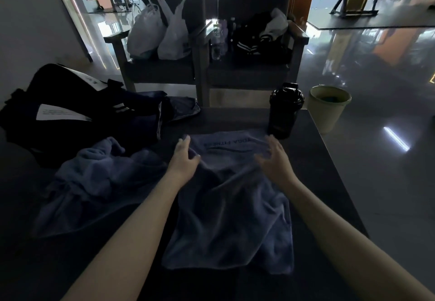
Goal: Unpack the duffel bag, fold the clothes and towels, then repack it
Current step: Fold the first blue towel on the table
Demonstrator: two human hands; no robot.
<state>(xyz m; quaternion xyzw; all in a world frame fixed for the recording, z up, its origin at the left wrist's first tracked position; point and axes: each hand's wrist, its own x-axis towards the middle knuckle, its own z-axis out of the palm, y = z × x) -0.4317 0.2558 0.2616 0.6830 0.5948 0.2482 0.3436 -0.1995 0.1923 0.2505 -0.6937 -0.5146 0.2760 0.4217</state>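
Dim gym lounge, dark table (317, 159) in front, two chairs (160, 70) behind it holding plastic bags (160, 32). Duffel bag (82, 117) sat at the table's far left, slumped and open, with dark clothing spilling out beside it. Blue towel (235, 206) lay spread out dead centre, rumpled, long axis running straight away from the person, printed end farthest out. Left hand (186, 157) rested on the far-left edge of that towel, fingers fairly straight, not curled round anything I could see. Right hand (274, 157) was over the far-right side, fingers splayed and relaxed, holding nothing; couldn't tell if it touched the cloth. Both hands were at the far end, roughly level, one per side, so the near end lay back toward the body. My guess: smoothing before a lengthwise fold, far end to near. Black shaker bottle (284, 110) stood just beside the far-right corner, close to the right hand, so it's a knock-over risk. Second towel (98, 178) was crumpled left of the first, unfolded. Nothing looked repacked yet.
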